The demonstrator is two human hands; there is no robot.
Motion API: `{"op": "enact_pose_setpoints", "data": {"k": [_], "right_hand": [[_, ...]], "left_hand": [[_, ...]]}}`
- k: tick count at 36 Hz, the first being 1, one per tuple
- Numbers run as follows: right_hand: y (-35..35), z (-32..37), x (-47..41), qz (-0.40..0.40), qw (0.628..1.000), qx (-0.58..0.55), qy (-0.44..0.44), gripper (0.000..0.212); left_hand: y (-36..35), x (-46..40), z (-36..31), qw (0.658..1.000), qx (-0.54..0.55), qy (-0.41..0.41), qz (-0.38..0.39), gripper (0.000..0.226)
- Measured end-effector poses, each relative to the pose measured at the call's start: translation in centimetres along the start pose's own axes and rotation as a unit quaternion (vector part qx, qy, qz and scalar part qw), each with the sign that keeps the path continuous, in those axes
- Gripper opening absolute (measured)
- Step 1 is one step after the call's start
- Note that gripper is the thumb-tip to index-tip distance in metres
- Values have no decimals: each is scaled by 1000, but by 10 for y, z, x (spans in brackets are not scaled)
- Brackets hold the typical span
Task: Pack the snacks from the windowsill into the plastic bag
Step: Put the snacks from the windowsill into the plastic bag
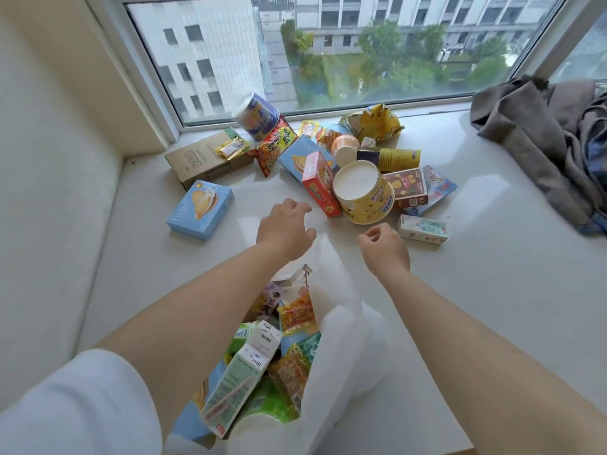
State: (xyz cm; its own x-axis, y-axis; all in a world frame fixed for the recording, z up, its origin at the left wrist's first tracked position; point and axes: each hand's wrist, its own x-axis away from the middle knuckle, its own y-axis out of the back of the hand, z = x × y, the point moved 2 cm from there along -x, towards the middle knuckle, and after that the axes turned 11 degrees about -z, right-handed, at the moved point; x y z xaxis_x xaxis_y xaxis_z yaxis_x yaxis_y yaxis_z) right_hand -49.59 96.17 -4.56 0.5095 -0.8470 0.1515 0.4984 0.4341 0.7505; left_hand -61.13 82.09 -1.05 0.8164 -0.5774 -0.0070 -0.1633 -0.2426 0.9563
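Both my hands are empty: left hand (285, 224) spread loosely, right hand (385, 246) loosely curled. Just beyond them, the tilted yellow cup (363, 192) could roll if bumped, and the plastic bag (341, 339) beneath my wrists might slump.

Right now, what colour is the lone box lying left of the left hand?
Light blue, with a pale yellow sandwich-cake picture on the box; head view, the only one.

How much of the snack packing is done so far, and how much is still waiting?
Partly done: the plastic bag already holds several packets and a green carton. Neither the left hand nor the right hand holds anything. Left on the windowsill: the yellow tub, blue box, small carton and the pile behind.
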Motion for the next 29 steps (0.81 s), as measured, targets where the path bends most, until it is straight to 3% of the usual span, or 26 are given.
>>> {"op": "enact_pose_setpoints", "data": {"k": [6,12,18,23,29], "right_hand": [[-1,-1,-67,16,999,-15,-32,46],[-11,4,-124,28,991,-58,-116,75],[-28,3,-160,45,981,-41,-185,105],[-43,-2,-181,67,969,-56,-230,116],[-51,-16,-192,83,962,-84,-247,112]], "left_hand": [[-19,-55,-18,999,-2,36,4,48],[-48,-97,-18,994,16,111,10,56],[-72,-129,-16,990,36,134,-19,63],[-86,-160,-15,981,85,171,-42,71],[-100,-191,-11,971,102,213,-38,77]]}}
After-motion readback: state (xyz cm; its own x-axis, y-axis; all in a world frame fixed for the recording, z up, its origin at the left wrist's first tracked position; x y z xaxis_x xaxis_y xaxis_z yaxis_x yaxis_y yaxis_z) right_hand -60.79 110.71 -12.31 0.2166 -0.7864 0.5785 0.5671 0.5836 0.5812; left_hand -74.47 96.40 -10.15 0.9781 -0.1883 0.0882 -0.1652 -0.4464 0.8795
